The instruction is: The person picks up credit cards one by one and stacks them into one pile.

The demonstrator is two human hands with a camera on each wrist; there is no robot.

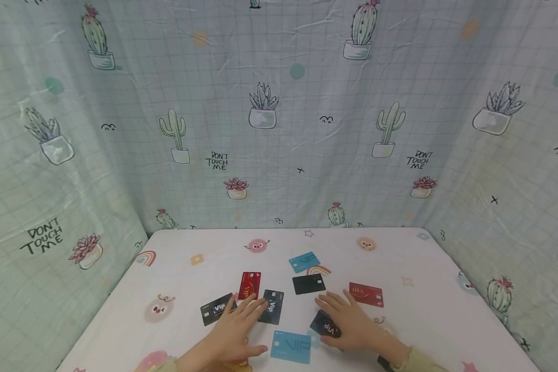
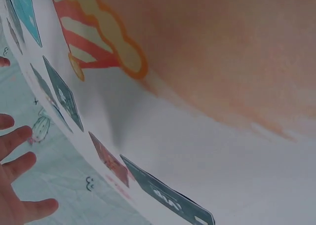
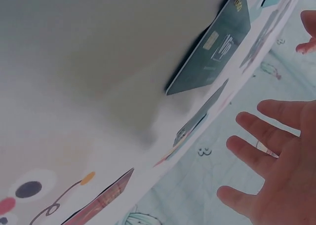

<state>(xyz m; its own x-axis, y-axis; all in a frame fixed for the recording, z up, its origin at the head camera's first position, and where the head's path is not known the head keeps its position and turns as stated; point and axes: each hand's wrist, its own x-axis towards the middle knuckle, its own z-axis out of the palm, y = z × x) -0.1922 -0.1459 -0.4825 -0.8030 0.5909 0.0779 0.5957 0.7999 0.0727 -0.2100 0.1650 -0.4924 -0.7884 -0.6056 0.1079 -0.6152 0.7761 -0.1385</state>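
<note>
My left hand (image 1: 236,330) hovers above the table, fingers straight and spread, holding nothing. Beneath its fingertips are a black Vip card (image 1: 210,314), a red card (image 1: 249,283) and a second black Vip card (image 1: 272,307). My right hand (image 1: 353,324) is likewise spread, over another black Vip card (image 1: 324,324) that it partly covers. A red VIP card (image 1: 367,294) lies just beyond its fingers. Both wrist views show air between the hand (image 2: 15,175) and the cards, and the right hand (image 3: 284,161) grips nothing. Between the hands lies a blue VIP card (image 1: 291,347).
Farther back on the white patterned table (image 1: 186,279) are a plain-looking black card (image 1: 309,284) and a blue card (image 1: 304,262). A dark item (image 1: 384,363) shows partly under the right wrist. Cactus-print cloth (image 1: 288,144) hangs behind and at both sides.
</note>
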